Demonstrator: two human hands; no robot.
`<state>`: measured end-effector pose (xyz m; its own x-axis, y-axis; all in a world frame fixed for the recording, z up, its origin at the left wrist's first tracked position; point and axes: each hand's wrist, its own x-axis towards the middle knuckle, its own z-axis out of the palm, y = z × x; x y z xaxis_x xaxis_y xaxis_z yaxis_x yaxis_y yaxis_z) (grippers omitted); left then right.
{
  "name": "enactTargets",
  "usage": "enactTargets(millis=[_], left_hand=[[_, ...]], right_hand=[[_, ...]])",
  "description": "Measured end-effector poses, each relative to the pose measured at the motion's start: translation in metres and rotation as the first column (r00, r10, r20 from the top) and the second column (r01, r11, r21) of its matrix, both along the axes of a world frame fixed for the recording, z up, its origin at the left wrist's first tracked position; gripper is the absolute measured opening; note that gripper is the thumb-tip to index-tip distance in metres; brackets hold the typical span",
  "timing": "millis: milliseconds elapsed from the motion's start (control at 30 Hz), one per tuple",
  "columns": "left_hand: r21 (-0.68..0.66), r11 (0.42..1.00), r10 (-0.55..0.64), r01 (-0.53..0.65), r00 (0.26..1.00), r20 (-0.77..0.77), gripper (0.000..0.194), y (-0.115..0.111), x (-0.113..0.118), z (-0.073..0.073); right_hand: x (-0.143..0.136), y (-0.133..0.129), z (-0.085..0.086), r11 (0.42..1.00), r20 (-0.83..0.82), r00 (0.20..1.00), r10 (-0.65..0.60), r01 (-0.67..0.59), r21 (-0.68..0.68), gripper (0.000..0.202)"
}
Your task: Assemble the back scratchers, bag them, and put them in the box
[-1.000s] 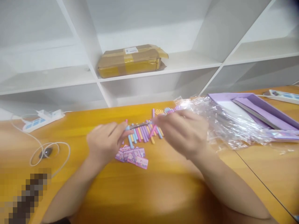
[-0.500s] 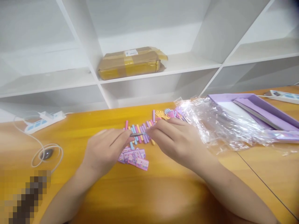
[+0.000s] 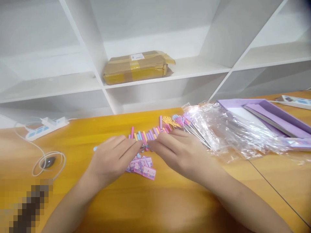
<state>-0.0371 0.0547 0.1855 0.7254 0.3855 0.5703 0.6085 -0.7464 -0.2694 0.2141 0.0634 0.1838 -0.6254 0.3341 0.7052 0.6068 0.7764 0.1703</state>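
My left hand (image 3: 114, 153) is closed around a thin metal rod (image 3: 143, 147), with a light blue end (image 3: 95, 149) showing at its far left side. The fingers of my right hand (image 3: 175, 149) pinch the other end of that rod, close to my left fingertips; a bit of blue shows there. Behind my hands lies a row of coloured sticks (image 3: 150, 133), partly hidden. Small pink and purple cards (image 3: 148, 172) lie in a pile just below. Metal rods with colourful hand-shaped tops (image 3: 179, 120) lie behind my right hand.
Crumpled clear plastic (image 3: 233, 132) and an open purple box (image 3: 289, 116) lie at the right. A power strip (image 3: 47, 128), a cable and a dark mouse (image 3: 48, 161) are at the left. A taped carton (image 3: 138, 68) sits on the white shelf (image 3: 194, 69).
My hands have come closer together, and less of the metal rod shows between them. The light blue end now shows left of my left hand. The view has shifted slightly.
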Motion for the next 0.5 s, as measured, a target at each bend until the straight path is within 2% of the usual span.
enactTargets(millis=[100, 333, 433, 500], left_hand=[[-0.007, 0.999, -0.034, 0.034, 0.999, 0.005, 0.020, -0.001, 0.003, 0.000], [0.007, 1.000, -0.025, 0.025, 0.998, 0.064, 0.018, 0.004, 0.005, -0.003], [0.064, 0.998, 0.010, -0.016, 0.996, 0.086, 0.021, 0.013, -0.014, 0.001], [0.163, 0.984, 0.053, -0.074, 0.990, 0.128, 0.022, 0.022, -0.044, 0.009]], right_hand=[[-0.001, 0.000, -0.002, 1.000, 0.002, 1.000, 0.007, -0.007, -0.009, 0.024], [-0.002, 0.002, -0.005, 0.998, -0.039, 0.998, 0.056, -0.056, -0.004, 0.021], [0.009, 0.014, 0.002, 0.998, -0.069, 0.997, 0.042, -0.040, 0.038, 0.024], [0.041, 0.033, 0.009, 0.994, -0.092, 0.995, -0.041, 0.049, 0.093, 0.023]])
